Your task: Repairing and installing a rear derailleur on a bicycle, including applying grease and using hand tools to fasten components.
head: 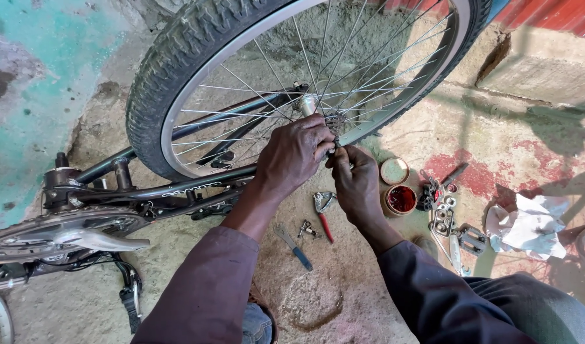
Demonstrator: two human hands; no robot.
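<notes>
An upturned black bicycle frame lies across the concrete floor, its rear wheel raised with silver rim and spokes. My left hand is closed over the axle end and the small sprocket cluster at the hub. My right hand sits just below and right of it, fingers pinched on a small part at the axle; what it grips is hidden. Both arms wear dark purple sleeves.
The crankset and chainring lie at left with a pedal. On the floor sit red-handled pliers, a blue-handled spanner, a tin of red grease with its lid, loose metal parts and a white rag.
</notes>
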